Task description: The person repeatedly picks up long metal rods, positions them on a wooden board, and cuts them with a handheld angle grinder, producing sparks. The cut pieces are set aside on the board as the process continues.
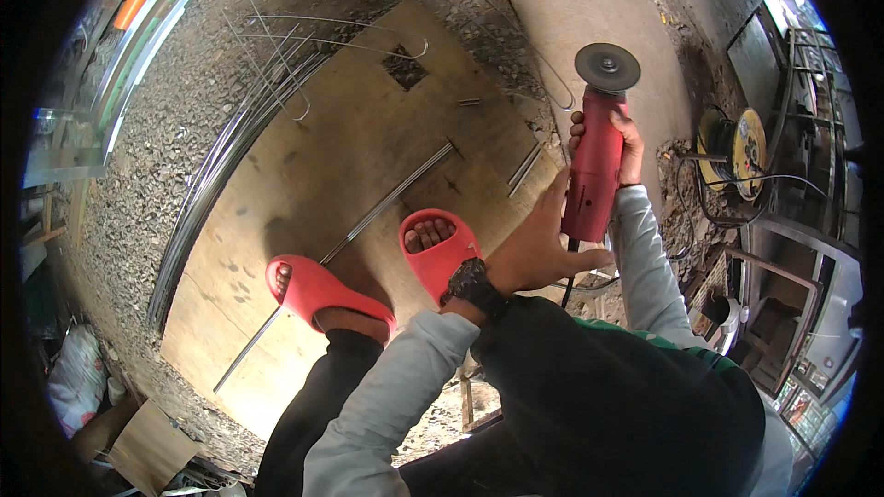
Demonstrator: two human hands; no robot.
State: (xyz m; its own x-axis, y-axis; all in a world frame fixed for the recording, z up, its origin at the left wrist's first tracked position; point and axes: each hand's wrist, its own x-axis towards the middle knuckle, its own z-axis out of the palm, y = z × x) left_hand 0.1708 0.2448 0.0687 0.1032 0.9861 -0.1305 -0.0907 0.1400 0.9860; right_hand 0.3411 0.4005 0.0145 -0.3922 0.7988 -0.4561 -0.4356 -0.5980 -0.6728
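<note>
My right hand (pixel 631 149) is wrapped around the red body of an angle grinder (pixel 594 161), held up at the right with its dark disc (pixel 608 67) at the far end. Beside the grinder's rear end, my left hand (pixel 534 253) has its fingers and thumb spread; whether it touches the casing I cannot tell. A black cord (pixel 568 290) leaves the rear of the tool. Below, thin metal rods (pixel 391 195) lie across a plywood sheet (pixel 322 147), passing by my feet in red slides (pixel 322 299).
A bundle of long bent rods (pixel 207 175) runs along the sheet's left edge, over gravel. Short cut rods (pixel 525 170) lie at its right edge. A yellow cable reel (pixel 748 152) stands at the right, near metal frames (pixel 783 313). A white sack (pixel 78 382) sits at the lower left.
</note>
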